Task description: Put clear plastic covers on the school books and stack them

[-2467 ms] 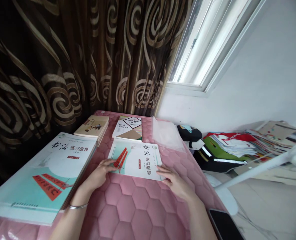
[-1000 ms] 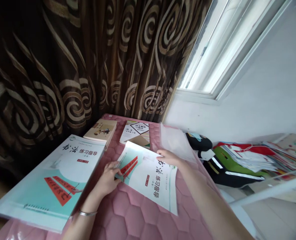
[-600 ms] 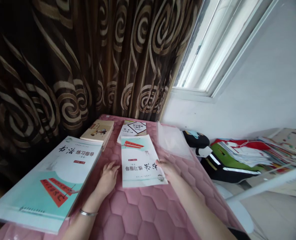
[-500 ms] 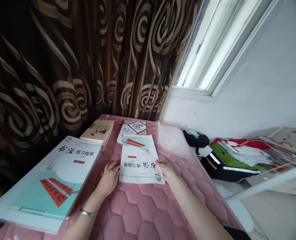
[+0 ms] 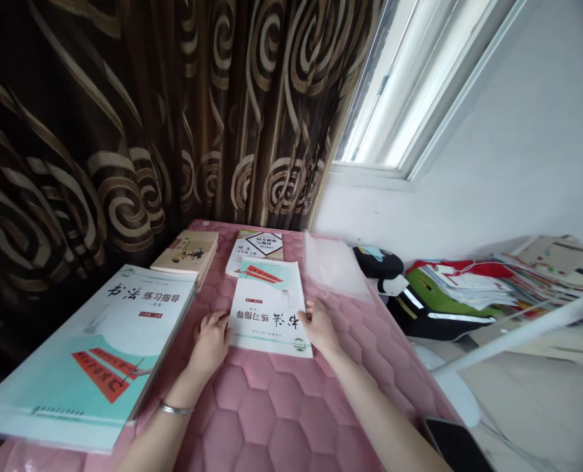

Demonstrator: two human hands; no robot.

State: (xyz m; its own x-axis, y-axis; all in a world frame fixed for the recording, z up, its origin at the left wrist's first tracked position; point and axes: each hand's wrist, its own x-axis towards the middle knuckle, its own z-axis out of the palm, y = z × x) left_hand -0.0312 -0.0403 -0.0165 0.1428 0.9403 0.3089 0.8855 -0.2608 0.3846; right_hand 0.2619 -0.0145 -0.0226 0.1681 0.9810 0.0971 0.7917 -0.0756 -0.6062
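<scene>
A white and teal calligraphy workbook [image 5: 266,311], its title upside down to me, lies in front of me with its far end over another book. My left hand [image 5: 211,337] has its fingers curled against the workbook's left edge; the fingertips are partly hidden. At the right edge, my right hand [image 5: 321,328] grips the workbook, thumb on the cover and fingers beside it. A white exercise book [image 5: 254,249] with a black diamond frame lies partly under the workbook's far end. To the left is a larger-looking stack topped by a matching calligraphy workbook [image 5: 89,354].
Beige books [image 5: 187,252] are stacked at the back left. A clear plastic sleeve [image 5: 335,265] lies right of the workbook on the pink quilted surface [image 5: 271,419]. A dark phone-like object [image 5: 456,446] is at lower right. Beyond the edge are a bag [image 5: 433,308] and a white lamp-like arm [image 5: 512,334].
The view has shifted slightly, moving everything a little left and up. My right thumb lies further onto the workbook's cover. More of the dark phone-like object shows at lower right.
</scene>
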